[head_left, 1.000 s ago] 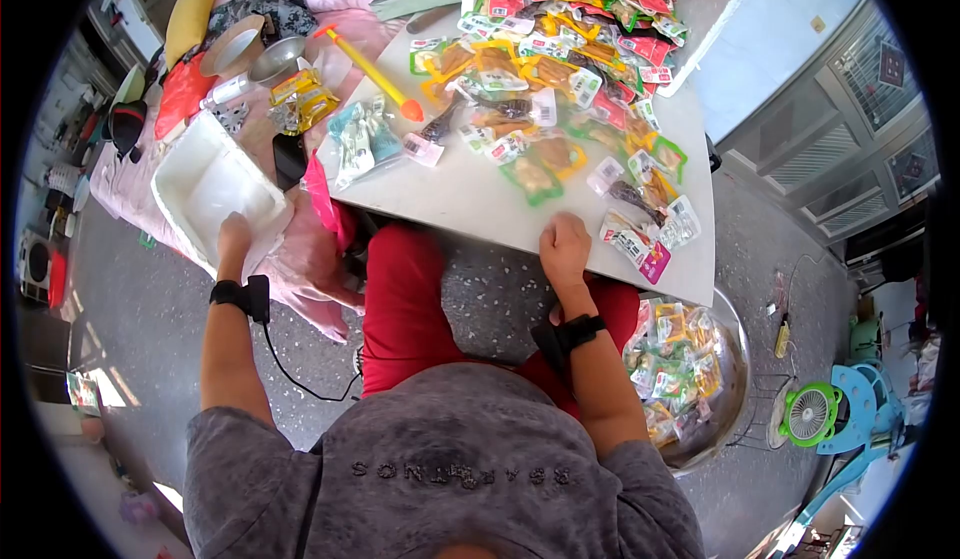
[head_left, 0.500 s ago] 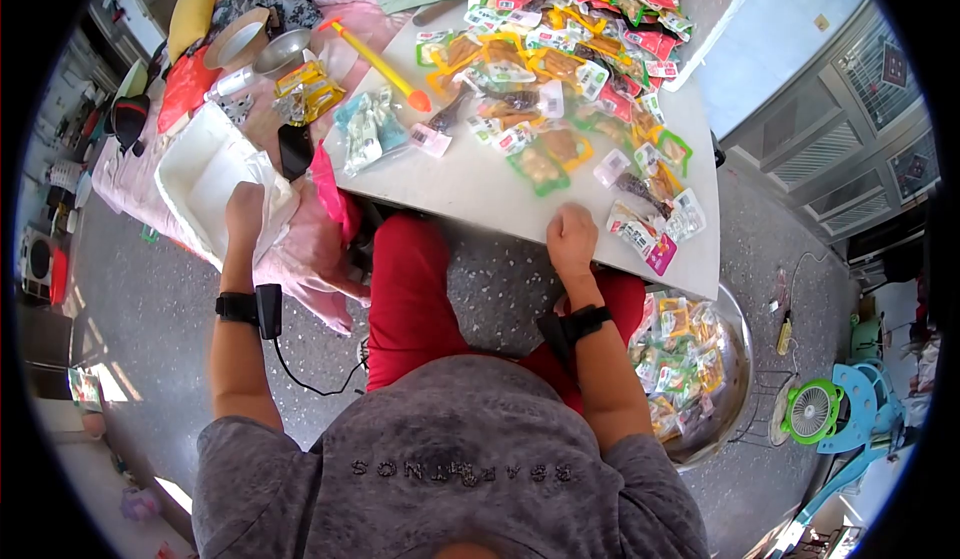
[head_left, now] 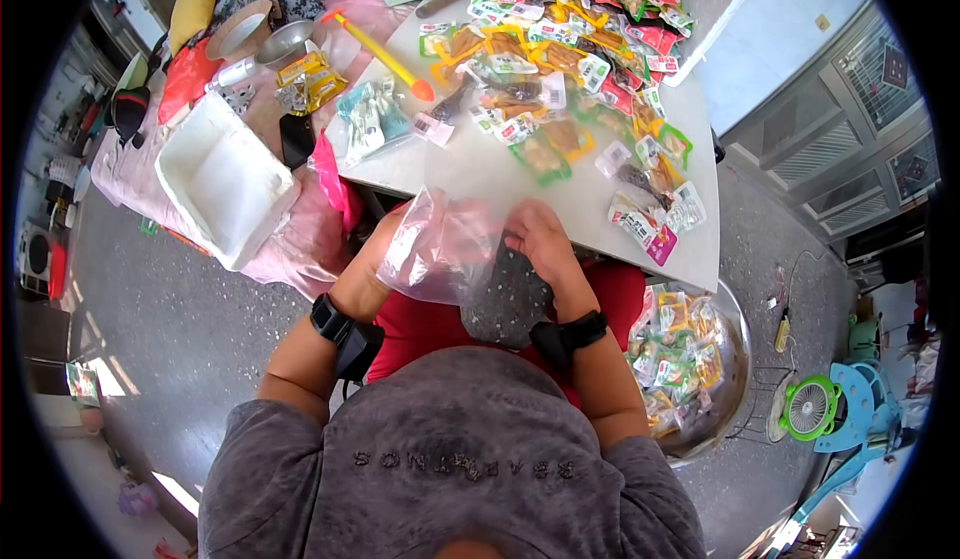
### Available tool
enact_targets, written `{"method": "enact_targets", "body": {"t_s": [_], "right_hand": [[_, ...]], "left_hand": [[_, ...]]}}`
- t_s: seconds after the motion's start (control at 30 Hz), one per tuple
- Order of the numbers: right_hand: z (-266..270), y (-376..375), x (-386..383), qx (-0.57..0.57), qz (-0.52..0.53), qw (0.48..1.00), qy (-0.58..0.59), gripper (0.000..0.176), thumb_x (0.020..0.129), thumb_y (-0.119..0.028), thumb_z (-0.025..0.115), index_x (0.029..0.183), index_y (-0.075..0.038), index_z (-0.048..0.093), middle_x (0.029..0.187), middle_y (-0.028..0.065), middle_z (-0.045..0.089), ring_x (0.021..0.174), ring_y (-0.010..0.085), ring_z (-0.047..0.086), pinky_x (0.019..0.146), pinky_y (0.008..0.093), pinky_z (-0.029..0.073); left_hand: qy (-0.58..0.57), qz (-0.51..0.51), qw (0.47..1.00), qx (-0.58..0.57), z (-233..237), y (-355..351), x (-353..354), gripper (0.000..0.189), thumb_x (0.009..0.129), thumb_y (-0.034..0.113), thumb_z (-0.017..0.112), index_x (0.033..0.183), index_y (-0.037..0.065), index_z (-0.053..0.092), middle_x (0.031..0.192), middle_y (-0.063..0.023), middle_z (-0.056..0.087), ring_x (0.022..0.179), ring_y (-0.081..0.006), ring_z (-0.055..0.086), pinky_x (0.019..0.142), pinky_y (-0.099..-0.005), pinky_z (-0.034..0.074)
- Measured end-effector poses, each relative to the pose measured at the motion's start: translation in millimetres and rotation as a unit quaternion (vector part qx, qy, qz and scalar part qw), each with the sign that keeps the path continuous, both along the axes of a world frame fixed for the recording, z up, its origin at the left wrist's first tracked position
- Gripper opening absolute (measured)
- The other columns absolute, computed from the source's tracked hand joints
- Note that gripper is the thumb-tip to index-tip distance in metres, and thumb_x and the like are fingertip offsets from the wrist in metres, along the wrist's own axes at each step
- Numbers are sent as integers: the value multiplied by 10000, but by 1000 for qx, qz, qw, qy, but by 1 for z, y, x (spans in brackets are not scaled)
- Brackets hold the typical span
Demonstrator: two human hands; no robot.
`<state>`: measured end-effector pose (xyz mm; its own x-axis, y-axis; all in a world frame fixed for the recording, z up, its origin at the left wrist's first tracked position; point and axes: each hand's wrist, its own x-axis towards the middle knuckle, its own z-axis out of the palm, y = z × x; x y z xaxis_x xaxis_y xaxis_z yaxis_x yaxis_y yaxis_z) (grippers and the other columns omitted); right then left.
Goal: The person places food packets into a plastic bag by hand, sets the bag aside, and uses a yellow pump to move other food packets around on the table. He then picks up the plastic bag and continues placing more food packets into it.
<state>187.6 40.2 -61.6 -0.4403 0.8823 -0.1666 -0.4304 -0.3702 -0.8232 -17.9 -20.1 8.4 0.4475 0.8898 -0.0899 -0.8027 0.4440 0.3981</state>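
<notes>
A clear, crumpled plastic bag (head_left: 440,249) hangs in front of my lap, just off the table's near edge. My left hand (head_left: 386,243) grips it at its left side, with the fingers largely covered by the film. At the bag's right edge, my right hand (head_left: 540,241) has its fingers bent and pinched on the thin plastic. Just beyond both hands lie vacuum-packed snack packets (head_left: 545,159), spread over the white table (head_left: 480,191).
A white foam box (head_left: 215,184) sits on the pink bedding to the left. Packets fill another foam box (head_left: 722,19) at the back of the table and a metal basin (head_left: 742,359) at lower right. A yellow-orange stick (head_left: 380,54) and bagged sachets (head_left: 372,121) lie at the table's left.
My left hand has come away from the foam box at left to in front of my lap, now with a clear bag. My right hand has shifted slightly left to meet it.
</notes>
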Motion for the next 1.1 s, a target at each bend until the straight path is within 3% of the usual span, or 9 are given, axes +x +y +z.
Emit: {"method": "enact_targets", "body": {"t_s": [0.13,0.33,0.43,0.5,0.57,0.7,0.77,0.83,1.1], "right_hand": [[19,-15,5,-92,73,980,160,162,819,-168,494,924,-47,513,838,58,547,753,158,540,676,288,450],[6,-7,20,-46,-35,997,46,91,808,-150,500,794,-60,505,646,26,523,564,135,519,505,238,419],[9,3,14,-19,-55,998,-39,78,794,-130,500,772,-56,488,620,26,508,525,115,494,429,209,363],[11,12,3,-6,-87,995,-55,70,784,-118,495,766,-52,478,606,29,497,503,110,479,400,201,334],[10,22,-8,4,-117,989,-88,65,774,-108,491,762,-47,470,596,32,490,485,107,468,384,200,323],[-7,38,-27,17,-164,978,-129,60,762,-94,489,759,-40,462,581,38,480,461,108,456,378,216,341],[-11,42,-35,12,-184,977,-107,54,759,-87,487,761,-39,462,580,38,476,463,110,457,381,223,351],[-11,44,-39,-9,-210,975,-70,45,757,-78,484,768,-39,465,584,37,474,477,113,464,389,228,362],[-19,44,-28,5,-107,994,-38,54,790,-73,474,811,-23,481,672,58,504,588,147,510,502,278,431]], "left_hand": [[-58,-14,996,67,-2,9,13,224,819,237,478,994,99,501,1174,-198,397,1110,-402,345,838,-570,341],[88,-21,995,49,-27,29,-21,196,820,212,480,904,38,510,1087,-167,481,1016,-345,461,819,-493,399],[111,92,986,-86,-49,47,-44,207,816,181,459,934,13,478,930,-139,526,879,-269,513,783,-391,413],[391,202,895,73,-57,67,-69,105,803,137,447,836,39,471,780,-74,499,733,-166,495,679,-307,420],[449,438,778,-25,-47,73,-62,53,793,116,455,801,66,468,738,-24,478,667,-104,455,608,-263,398],[688,441,495,295,-38,58,-24,145,712,105,563,824,32,506,740,-81,517,680,-213,497,618,-290,405],[708,394,425,404,-37,53,2,183,670,100,592,816,13,524,778,-132,526,749,-287,502,663,-334,413],[723,276,511,375,-47,51,27,211,677,140,613,829,26,521,772,-119,507,728,-249,501,655,-312,419],[728,116,589,331,-54,63,56,255,683,232,604,813,25,533,732,-110,519,713,-248,506,634,-327,410]]}}
